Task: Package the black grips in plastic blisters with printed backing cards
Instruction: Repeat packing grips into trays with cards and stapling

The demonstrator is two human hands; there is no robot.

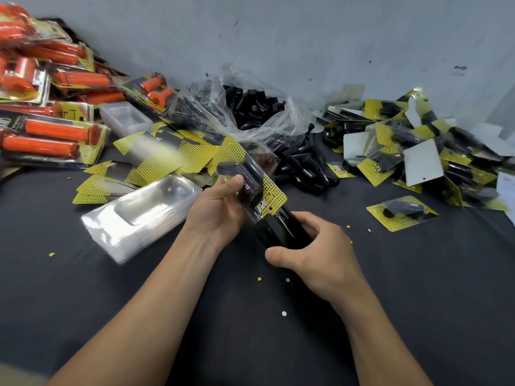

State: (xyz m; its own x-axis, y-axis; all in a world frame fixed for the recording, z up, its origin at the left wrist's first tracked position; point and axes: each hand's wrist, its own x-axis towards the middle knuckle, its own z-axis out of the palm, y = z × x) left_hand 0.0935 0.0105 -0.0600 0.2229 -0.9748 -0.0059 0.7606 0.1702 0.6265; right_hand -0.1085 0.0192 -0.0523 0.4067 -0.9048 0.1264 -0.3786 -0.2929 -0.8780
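My left hand (223, 207) grips a clear blister pack (250, 174) with black grips inside and a yellow-and-black backing card (271, 196) behind it. My right hand (315, 246) curls round a black tool (281, 232), seemingly a stapler, whose tip meets the card's lower edge. Loose black grips (303, 168) lie just beyond, spilling from a clear plastic bag (250, 107). A stack of empty blisters (139, 215) sits to the left, with loose backing cards (167, 154) behind it.
Finished black-grip packs (412, 151) pile up at the right, one lying alone (401, 213). Packs of orange grips (53, 87) heap at the far left. A grey wall (306, 37) stands close behind. The dark cloth (250, 330) carries small paper scraps.
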